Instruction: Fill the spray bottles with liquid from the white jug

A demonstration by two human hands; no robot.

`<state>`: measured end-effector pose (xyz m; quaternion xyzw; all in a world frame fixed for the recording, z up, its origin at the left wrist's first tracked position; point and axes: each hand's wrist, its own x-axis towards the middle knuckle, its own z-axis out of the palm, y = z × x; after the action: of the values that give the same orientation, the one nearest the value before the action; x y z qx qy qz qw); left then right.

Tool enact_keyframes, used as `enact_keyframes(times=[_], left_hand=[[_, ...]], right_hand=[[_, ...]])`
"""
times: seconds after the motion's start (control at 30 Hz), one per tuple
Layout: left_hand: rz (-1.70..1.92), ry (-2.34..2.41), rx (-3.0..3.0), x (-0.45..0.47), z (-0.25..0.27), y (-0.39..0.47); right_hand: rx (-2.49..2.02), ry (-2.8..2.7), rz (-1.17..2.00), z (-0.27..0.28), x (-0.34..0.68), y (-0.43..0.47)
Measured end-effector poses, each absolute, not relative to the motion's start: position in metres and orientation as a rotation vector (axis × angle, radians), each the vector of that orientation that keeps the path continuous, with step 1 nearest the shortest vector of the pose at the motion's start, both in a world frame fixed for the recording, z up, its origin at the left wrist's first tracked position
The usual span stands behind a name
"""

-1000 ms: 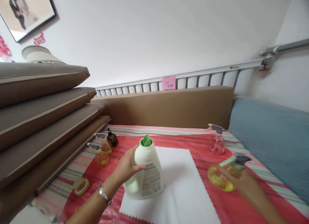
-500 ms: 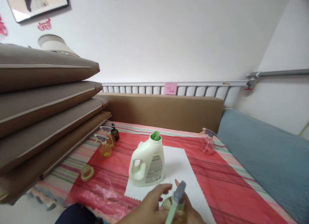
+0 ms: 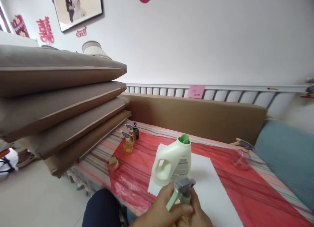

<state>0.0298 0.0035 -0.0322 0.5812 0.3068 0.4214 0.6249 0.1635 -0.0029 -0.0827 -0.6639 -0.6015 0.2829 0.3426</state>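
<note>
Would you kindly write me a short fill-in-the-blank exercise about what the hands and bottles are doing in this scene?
1. Both hands, the left hand and the right hand, grip one small ____ bottle.
2. The white detergent jug stands on a ____ sheet of paper.
3. The jug's open spout is coloured ____.
4. An empty clear spray bottle stands near the ____ cushion.

Missing words: spray; white; green; blue

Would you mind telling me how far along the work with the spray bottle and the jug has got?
Looks done: the white jug stands open on the white sheet, its cap lying apart. In hand: both hands, left hand and right hand, grip the spray bottle at its trigger head. Left, at a guess: the head seems not yet off, and nothing is being poured.
</note>
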Motion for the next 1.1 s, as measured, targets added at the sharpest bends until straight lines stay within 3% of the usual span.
enact_keyframes(times=[0.23,0.43,0.53,0.73,0.97,1.1], left_hand=[[1.245,0.700,1.202,0.015,-0.026,0.018],[1.323,0.531,1.053,0.005,-0.013,0.030],[1.252,0.488,1.046,0.005,-0.012,0.028],[1.287,0.521,1.148,0.008,-0.006,0.031],[1.415,0.560,1.127,0.018,0.001,0.034],[1.386,0.571,1.159,0.019,0.002,0.034]], right_hand=[[-1.161,-1.372,0.999,-0.062,0.159,-0.006],[-0.722,-0.623,2.010,-0.085,0.156,-0.015],[-0.482,-0.501,2.232,-0.093,0.151,-0.015],[-0.309,-0.388,2.282,-0.090,0.144,-0.013],[-0.260,-0.388,1.772,-0.071,0.133,-0.025],[-0.278,-0.417,1.998,-0.071,0.138,-0.023]])
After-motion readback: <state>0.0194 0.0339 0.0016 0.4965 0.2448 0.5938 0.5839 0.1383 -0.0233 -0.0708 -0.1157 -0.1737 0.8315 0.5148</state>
